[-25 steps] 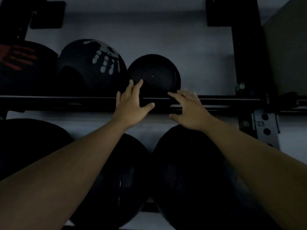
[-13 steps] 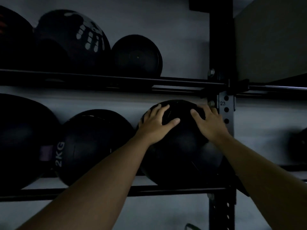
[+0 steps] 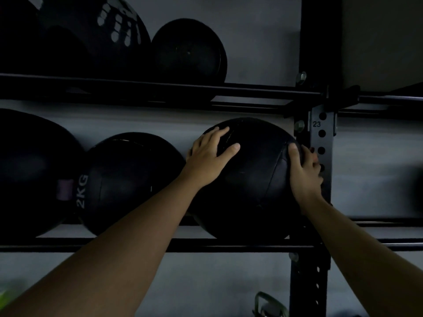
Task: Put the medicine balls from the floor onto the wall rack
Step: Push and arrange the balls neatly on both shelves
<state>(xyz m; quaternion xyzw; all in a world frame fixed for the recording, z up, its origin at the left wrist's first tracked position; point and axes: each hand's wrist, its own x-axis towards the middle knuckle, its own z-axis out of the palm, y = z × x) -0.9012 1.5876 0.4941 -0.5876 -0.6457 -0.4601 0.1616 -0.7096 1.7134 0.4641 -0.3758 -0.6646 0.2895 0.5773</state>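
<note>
At the far left of the frame a big dark ball [image 3: 27, 172] sits on the lower shelf [image 3: 206, 244] of the rack, and beside it a 2KG ball [image 3: 132, 179]. Right of centre, the ball [image 3: 254, 179] in hand rests on that same shelf, hard against the upright post [image 3: 321, 143]. The left hand [image 3: 208, 156] lies flat on its upper left, fingers [image 3: 220, 131] spread, thumb across the front. The right hand [image 3: 305, 172] cups its right edge, fingers curled behind between ball and post, so their spread cannot be told. The ball looks heavy, with a seamed, leathery skin that should grip well; two open palms on opposite sides seem the best hold.
</note>
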